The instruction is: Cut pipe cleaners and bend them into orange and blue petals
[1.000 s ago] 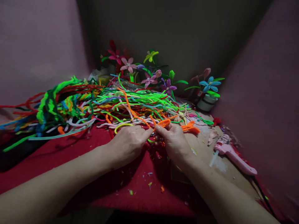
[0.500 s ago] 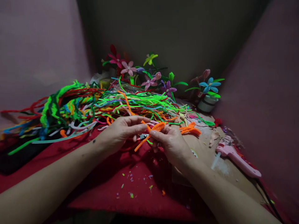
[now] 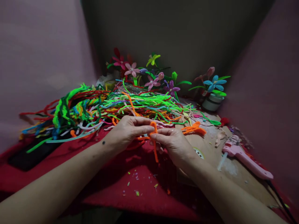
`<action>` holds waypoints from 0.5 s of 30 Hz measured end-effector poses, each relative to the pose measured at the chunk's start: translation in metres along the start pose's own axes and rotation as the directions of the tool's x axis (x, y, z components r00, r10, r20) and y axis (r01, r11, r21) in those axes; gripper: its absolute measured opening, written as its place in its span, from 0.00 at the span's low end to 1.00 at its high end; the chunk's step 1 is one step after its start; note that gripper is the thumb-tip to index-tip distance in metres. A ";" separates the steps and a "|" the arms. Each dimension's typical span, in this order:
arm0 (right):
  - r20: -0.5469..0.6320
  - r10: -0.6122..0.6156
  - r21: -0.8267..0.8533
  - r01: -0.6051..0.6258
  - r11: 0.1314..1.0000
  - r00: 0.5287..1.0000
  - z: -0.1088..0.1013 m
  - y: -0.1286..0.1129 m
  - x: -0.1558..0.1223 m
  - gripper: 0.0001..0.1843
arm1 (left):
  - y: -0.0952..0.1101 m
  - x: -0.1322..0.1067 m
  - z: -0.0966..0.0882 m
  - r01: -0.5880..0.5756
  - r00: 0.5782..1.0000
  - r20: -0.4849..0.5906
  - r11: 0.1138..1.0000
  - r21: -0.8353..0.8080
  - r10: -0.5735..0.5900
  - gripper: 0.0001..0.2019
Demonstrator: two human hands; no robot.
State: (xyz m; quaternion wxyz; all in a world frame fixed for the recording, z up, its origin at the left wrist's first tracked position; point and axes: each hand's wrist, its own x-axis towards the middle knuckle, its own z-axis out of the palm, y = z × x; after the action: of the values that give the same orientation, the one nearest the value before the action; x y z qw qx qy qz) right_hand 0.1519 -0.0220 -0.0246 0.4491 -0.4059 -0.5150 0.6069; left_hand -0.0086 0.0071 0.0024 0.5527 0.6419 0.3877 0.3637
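Observation:
My left hand (image 3: 127,132) and my right hand (image 3: 174,144) meet above the red cloth (image 3: 112,174), both pinching one orange pipe cleaner (image 3: 154,140). Its top is bent into a small loop between my fingertips, and one end hangs straight down toward the cloth. Just behind my hands lies a big heap of coloured pipe cleaners (image 3: 112,105). A few folded orange pieces (image 3: 193,129) rest to the right of my right hand.
A pink glue gun (image 3: 245,158) lies on brown card at the right. Finished pipe-cleaner flowers (image 3: 151,81) stand at the back, and a blue flower in a white pot (image 3: 213,93) at back right. Small clippings dot the cloth. Walls close in on both sides.
My hands lifted the orange pipe cleaner off the heap's edge and turned it. The flat folded piece is now a small loop with a tail hanging down.

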 end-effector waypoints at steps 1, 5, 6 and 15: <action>0.015 0.020 -0.009 -0.020 1.000 1.000 0.000 0.001 0.000 0.11 | 0.000 0.000 0.001 -0.001 1.000 0.004 1.000 0.004 0.001 0.10; 0.025 0.081 -0.045 -0.080 0.996 0.996 0.002 0.002 -0.001 0.14 | 0.000 -0.004 0.008 -0.055 0.993 -0.092 0.986 0.158 0.070 0.06; 0.015 0.098 -0.050 -0.097 0.994 0.995 0.003 0.001 -0.001 0.14 | 0.000 -0.005 0.010 -0.108 0.982 -0.127 0.965 0.239 0.141 0.06; -0.057 0.142 -0.056 -0.145 0.988 0.988 0.008 -0.003 -0.006 0.15 | -0.002 -0.004 0.009 -0.135 0.974 -0.141 0.952 0.276 0.179 0.08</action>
State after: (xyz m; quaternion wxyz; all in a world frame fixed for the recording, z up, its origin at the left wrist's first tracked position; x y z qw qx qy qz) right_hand 0.1466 -0.0298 -0.0201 0.4053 -0.4709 -0.4903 0.6112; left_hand -0.0024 -0.0002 -0.0006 0.3975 0.7066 0.4243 0.4033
